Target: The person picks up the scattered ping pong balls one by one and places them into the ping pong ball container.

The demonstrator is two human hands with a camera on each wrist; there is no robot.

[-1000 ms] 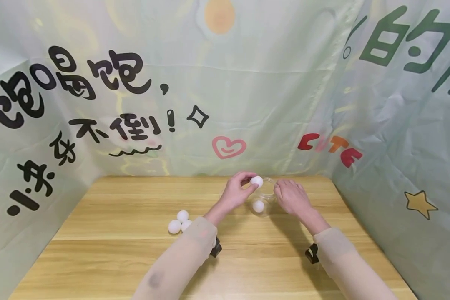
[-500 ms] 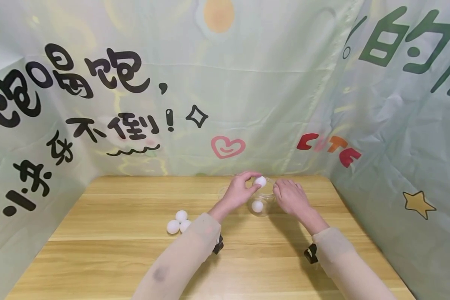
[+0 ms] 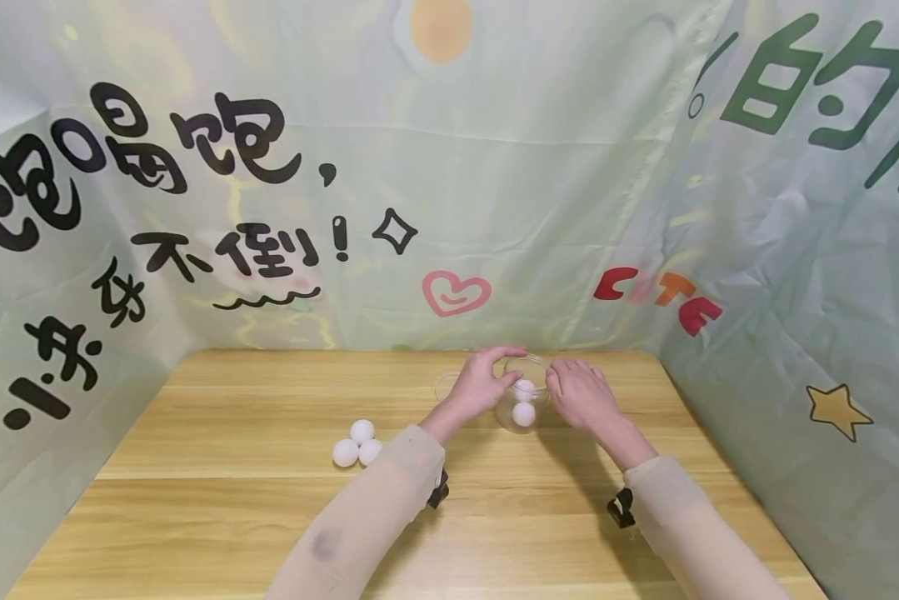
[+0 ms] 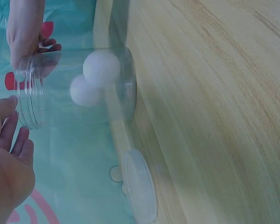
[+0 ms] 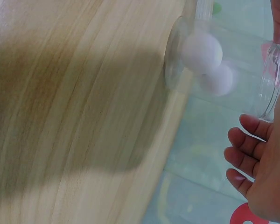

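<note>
A clear plastic jar (image 3: 511, 417) stands upright near the back of the table, its mouth uncovered. Inside it are two white balls; the lower ball (image 3: 524, 413) is at the bottom, and the blurred upper ball (image 4: 84, 90) is just above. My left hand (image 3: 481, 383) is at the left of the jar's mouth, fingers and thumb spread apart with nothing between them. On the opposite side, my right hand (image 3: 586, 393) holds the jar by its rim; its thumb is hidden in the right wrist view, where the other fingers (image 5: 242, 161) hang loosely curled.
Three white balls (image 3: 346, 452) lie together on the wooden table (image 3: 232, 517), left of the left forearm. A clear round lid (image 4: 139, 186) rests on the table behind the left hand. Printed cloth (image 3: 539, 208) hangs along the back and both sides.
My left hand has let go of the ball it held over the jar's mouth, and that ball has dropped inside. The right hand has stayed at the rim.
</note>
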